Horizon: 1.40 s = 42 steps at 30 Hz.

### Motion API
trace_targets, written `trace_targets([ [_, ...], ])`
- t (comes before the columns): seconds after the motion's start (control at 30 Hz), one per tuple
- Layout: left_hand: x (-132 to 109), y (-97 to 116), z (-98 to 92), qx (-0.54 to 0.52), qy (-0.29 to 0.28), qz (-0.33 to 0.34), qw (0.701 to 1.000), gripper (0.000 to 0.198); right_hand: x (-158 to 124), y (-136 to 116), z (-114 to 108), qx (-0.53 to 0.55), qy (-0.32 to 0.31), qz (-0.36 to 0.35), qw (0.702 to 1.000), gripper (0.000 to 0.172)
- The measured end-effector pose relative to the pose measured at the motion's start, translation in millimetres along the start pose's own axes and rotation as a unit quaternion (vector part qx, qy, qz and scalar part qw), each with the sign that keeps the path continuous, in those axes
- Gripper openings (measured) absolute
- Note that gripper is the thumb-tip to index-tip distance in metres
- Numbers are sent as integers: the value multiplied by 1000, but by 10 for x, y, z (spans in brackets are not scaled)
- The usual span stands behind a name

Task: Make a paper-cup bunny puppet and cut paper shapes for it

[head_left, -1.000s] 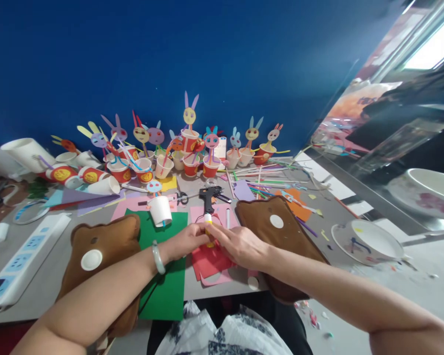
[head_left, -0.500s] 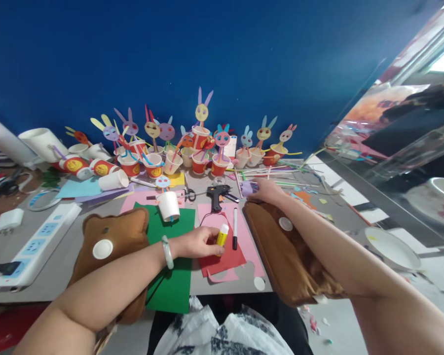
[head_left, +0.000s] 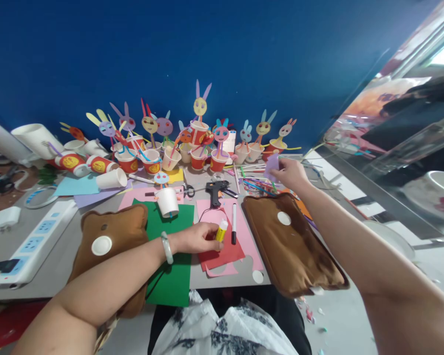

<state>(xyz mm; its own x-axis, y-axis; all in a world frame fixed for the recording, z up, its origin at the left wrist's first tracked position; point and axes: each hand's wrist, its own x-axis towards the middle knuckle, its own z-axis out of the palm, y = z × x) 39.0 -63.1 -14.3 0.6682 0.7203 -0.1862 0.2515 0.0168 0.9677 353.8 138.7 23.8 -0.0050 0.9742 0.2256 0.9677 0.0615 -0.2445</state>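
Observation:
My left hand (head_left: 198, 237) is closed around a yellow glue stick (head_left: 221, 230), held over red paper (head_left: 224, 253) and pink paper (head_left: 244, 231) on the table. My right hand (head_left: 290, 173) is raised at the far side, pinching a small purple paper piece (head_left: 271, 165) above a pile of coloured straws (head_left: 257, 185). A black marker (head_left: 234, 223) lies beside the glue stick. A black glue gun (head_left: 216, 190) sits a little further back.
Brown cushions lie left (head_left: 107, 244) and right (head_left: 292, 244) of a green sheet (head_left: 170, 276). A white cup (head_left: 168, 202) stands on it. Paper-cup rabbit figures (head_left: 200, 138) line the blue wall. A power strip (head_left: 33, 244) and scissors (head_left: 187, 189) lie nearby.
My right hand let go of the glue stick, reached to the far side, and lifted a purple paper piece. My left hand stayed on the glue stick.

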Motion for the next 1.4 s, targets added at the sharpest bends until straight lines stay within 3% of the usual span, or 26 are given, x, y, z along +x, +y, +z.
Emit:
trace_targets([
  [0.07,1,-7,3,3,1,2,1000,32,-30,-1,2,-41,-40,-1,998,27],
  [0.13,0,-11,8,5,1,4,1000,30,-86,-50,28,-70,-73,-7,995,40],
  [0.2,-2,-10,11,11,2,2,1000,26,-151,-143,71,-90,-66,-15,994,62],
  [0.27,-4,-8,14,11,3,0,1000,24,-196,-269,128,-93,-37,-44,994,71],
  [0.4,0,-21,10,-4,-2,8,1000,24,-156,-561,294,-59,-96,-153,982,39],
  [0.47,7,-36,2,-3,-4,13,1000,25,-89,-699,383,-49,-115,-166,978,34],
  [0.7,24,-68,-35,19,-12,20,1000,28,-56,-1087,509,19,-129,-218,967,35],
  [0.83,26,-83,-47,32,-9,18,999,27,-157,-1213,511,77,-190,-301,932,42],
  [0.93,34,-111,-50,31,-15,26,999,26,-215,-1297,492,48,-220,-327,918,36],
  [1.07,48,-142,-53,30,-21,37,999,26,-326,-1498,461,35,-195,-347,917,29],
  [1.3,48,-56,-90,120,-32,32,992,25,-514,-2041,574,35,-224,-452,863,23],
  [1.4,34,-7,-104,124,-40,32,991,21,-490,-2257,656,15,-216,-432,876,31],
])
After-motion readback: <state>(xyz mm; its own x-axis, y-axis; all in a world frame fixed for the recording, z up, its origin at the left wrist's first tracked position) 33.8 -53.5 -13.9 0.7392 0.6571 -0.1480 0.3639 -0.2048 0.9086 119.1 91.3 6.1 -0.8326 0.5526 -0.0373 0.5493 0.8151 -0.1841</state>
